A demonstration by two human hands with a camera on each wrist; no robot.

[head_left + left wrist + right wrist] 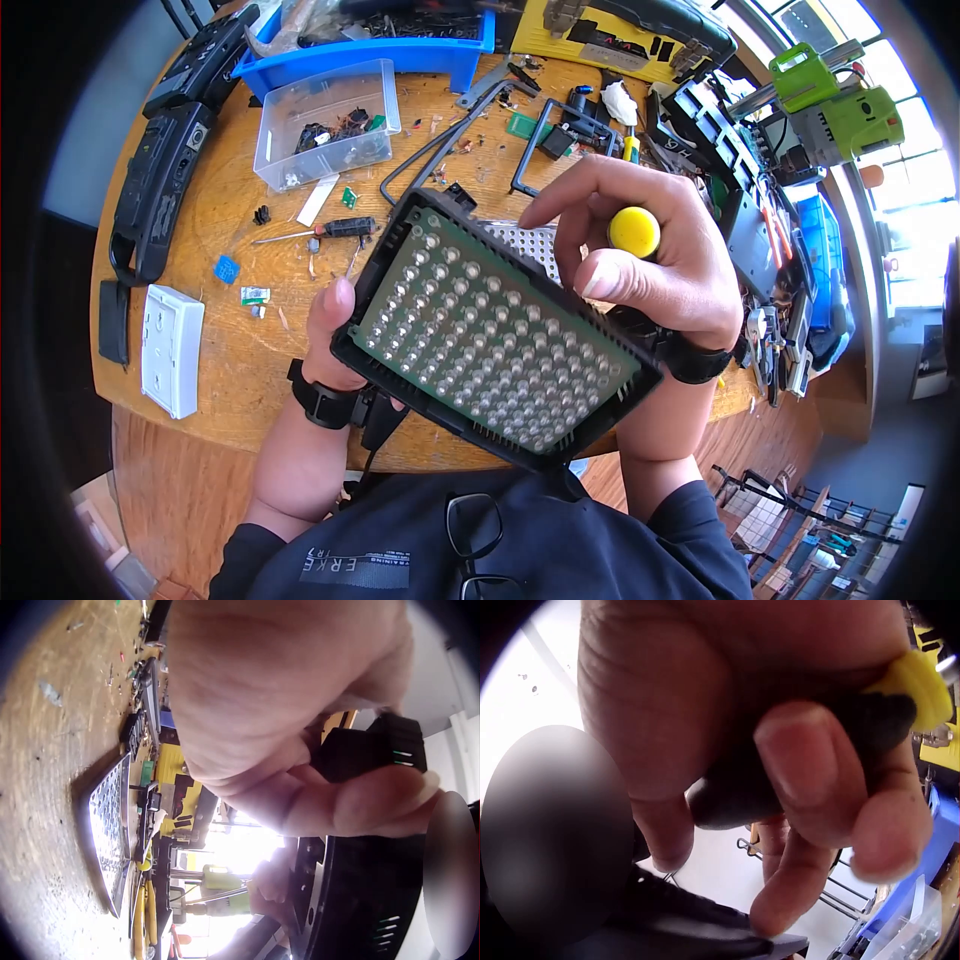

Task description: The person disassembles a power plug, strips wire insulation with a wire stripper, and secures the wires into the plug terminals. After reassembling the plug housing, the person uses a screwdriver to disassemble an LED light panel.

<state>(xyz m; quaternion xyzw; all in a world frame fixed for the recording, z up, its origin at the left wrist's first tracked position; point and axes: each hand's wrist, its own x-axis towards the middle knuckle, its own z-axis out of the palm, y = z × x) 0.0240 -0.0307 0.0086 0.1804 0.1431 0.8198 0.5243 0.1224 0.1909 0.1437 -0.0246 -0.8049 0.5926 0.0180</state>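
Note:
An LED light panel [490, 345], a green board with rows of clear LEDs in a black plastic housing, is tilted over the table's front edge. My left hand [335, 335] grips its left end, thumb at the rim. The left wrist view shows the fingers wrapped over the black housing [360, 900]. In my right hand [690, 255] is a tool with a yellow-and-black handle [919, 686], its yellow end [634, 232] facing up. Fingers curl round this handle in the right wrist view; its working end is hidden. The right index fingertip and thumb are close above the panel's upper edge.
Behind the panel lies a perforated metal sheet [525, 240]. A screwdriver [345, 228], a clear bin [325, 150] of scraps and a white plastic cover [172, 350] are on the left. A blue tray [370, 60] and yellow toolbox [610, 55] stand behind; a green drill [850, 125] is at right.

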